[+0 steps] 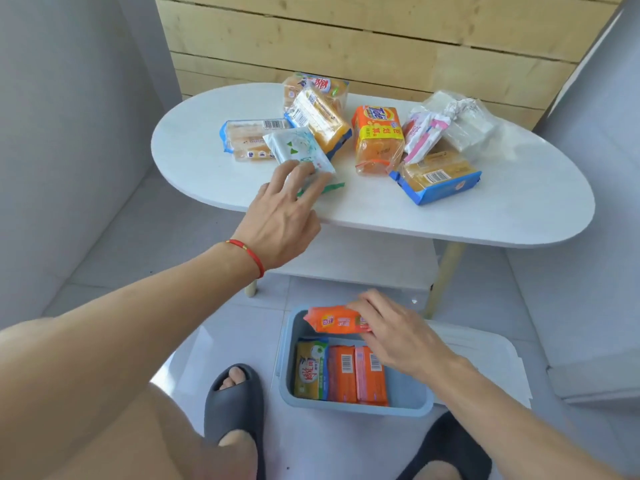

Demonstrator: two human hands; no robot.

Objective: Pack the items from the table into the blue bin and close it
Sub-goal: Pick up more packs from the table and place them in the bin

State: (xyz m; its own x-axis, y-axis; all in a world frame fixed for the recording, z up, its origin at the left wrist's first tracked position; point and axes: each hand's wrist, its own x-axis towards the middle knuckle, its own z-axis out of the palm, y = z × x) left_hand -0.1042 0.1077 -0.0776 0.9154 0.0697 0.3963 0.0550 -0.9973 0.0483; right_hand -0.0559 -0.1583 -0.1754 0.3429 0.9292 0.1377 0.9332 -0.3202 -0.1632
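The blue bin (pixel 360 408) stands open on the floor between my feet, with a yellow-green soap pack (pixel 310 370) and two orange soap packs (pixel 356 374) lying inside. My right hand (pixel 391 327) holds another orange soap pack (pixel 334 320) over the bin's far end. My left hand (pixel 287 209) reaches over the white oval table (pixel 485 209), fingers spread on the near end of a white and green packet (pixel 298 147). Several packs remain on the table, among them an orange Tide pack (pixel 377 136) and a blue-wrapped pack (pixel 436 178).
A white lid (pixel 491 355) lies on the floor right of the bin. A clear bag with white contents (pixel 460 123) sits at the table's far right. A lower shelf (pixel 363 261) and pale legs are under the table. Grey walls flank both sides.
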